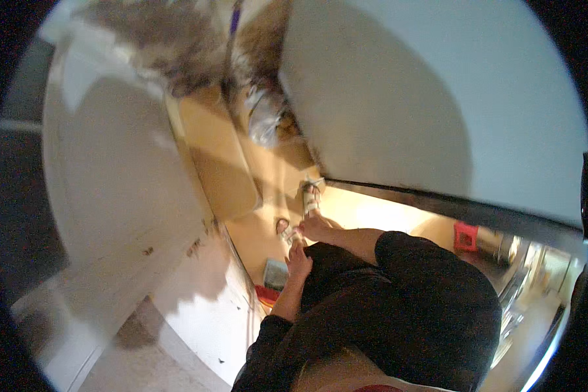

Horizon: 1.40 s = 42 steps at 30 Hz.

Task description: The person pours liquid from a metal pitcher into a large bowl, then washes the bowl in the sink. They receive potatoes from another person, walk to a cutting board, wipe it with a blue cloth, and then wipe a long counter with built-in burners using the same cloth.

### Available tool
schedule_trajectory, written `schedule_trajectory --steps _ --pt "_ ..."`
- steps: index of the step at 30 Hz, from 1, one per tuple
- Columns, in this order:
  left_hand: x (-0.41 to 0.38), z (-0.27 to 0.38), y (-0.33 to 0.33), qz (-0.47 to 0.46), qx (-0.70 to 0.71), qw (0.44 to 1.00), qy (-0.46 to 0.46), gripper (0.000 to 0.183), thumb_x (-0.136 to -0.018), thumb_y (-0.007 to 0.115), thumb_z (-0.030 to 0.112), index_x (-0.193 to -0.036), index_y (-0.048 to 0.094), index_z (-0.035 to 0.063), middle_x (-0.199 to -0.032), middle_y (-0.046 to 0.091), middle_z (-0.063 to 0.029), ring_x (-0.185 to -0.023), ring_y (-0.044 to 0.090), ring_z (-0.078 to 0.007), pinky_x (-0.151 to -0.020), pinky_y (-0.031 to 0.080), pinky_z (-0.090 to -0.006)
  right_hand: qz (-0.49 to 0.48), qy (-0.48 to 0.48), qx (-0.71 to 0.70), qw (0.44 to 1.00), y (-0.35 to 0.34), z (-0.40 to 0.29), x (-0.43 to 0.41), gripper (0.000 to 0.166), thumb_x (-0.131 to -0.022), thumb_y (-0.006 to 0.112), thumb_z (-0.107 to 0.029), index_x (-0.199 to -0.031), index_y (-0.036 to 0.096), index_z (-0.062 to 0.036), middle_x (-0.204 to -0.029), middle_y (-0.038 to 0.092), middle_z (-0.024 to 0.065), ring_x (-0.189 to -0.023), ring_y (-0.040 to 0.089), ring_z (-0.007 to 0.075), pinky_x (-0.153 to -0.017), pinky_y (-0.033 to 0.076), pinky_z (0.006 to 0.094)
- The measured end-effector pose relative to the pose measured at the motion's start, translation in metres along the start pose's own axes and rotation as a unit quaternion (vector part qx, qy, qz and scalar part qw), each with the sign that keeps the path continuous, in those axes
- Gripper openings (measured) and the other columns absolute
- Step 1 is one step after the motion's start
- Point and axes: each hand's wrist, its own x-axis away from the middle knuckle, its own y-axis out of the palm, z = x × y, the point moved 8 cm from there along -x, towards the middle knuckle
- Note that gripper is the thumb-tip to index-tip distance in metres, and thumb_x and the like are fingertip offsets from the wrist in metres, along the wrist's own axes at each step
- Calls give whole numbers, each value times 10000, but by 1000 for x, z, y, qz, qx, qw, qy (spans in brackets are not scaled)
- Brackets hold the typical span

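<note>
My left hand (299,260) hangs in front of my dark clothing, its fingers somewhat apart, with no object visible in it. Close by, my right hand (314,228) is held near the left one; its fingers are blurred, and whether they hold something small cannot be told. Below both hands are my feet in strapped sandals (311,198) on a tan floor (269,230). Beside my left forearm lie a grey rectangular object (276,274) and a red object (267,295), partly hidden by the arm.
A large pale panel (372,98) with a dark lower edge rises at the right. A pale, stained surface (122,171) borders the left. Clear plastic (264,122) lies ahead, near a flat tan panel (220,166). A red plastic item (465,236) sits at the right.
</note>
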Motion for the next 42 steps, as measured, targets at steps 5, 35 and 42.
schedule_trajectory --steps 5,35,42 --pt "23 -70 18 5 1 993 120 476 -764 555 317 -1144 469 43 -1042 514 -199 -998 472 -369 -879 377 -422 83 85 -211 970 -24 18 148 643 -883 208 -541 -970 602 -41 -954 588 149 -934 542 289 -817 437 427" --pt "10 483 199 -236 -52 946 218 259 -843 526 274 -976 519 51 -784 546 8 -651 469 -77 -559 386 -226 479 180 -693 508 465 266 597 453 -809 520 -355 -1198 486 -124 -1197 467 168 -1085 450 317 -922 348 396" --pt "-85 579 255 -251 -331 869 268 242 -833 526 272 -922 538 48 -743 547 -1 -644 485 -95 -553 397 -244 408 420 -671 454 566 403 677 280 -829 460 -328 -857 636 -112 -882 626 86 -889 572 251 -776 433 364"
